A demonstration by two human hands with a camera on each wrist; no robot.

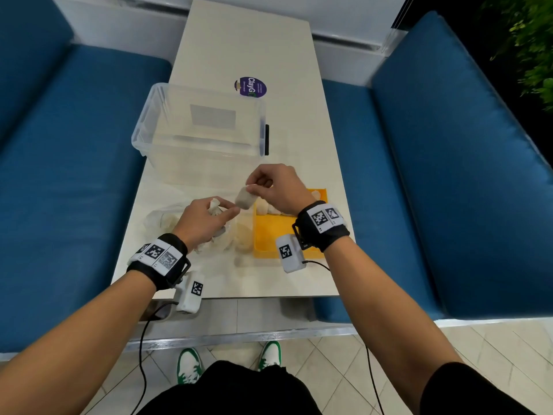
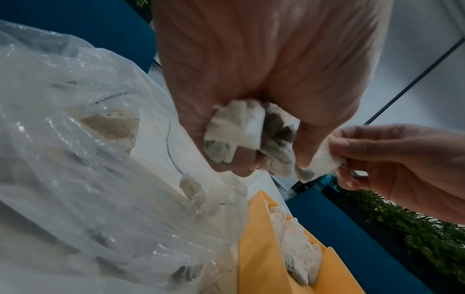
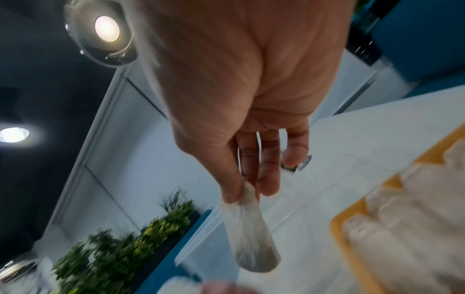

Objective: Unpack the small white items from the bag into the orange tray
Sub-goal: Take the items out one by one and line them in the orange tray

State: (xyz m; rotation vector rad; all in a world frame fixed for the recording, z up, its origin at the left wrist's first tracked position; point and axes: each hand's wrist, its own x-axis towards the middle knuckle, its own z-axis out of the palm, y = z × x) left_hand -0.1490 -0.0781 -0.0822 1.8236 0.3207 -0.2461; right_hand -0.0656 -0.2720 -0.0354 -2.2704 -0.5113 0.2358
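My left hand hovers over the clear plastic bag and grips several small white sachets in its curled fingers. My right hand pinches one white sachet by its top edge between thumb and fingers. That sachet hangs just left of the orange tray, close to my left fingertips. More white sachets lie in the tray's far end.
A clear plastic storage box stands behind the hands on the pale table. A round purple sticker lies beyond it. Blue benches flank the table on both sides.
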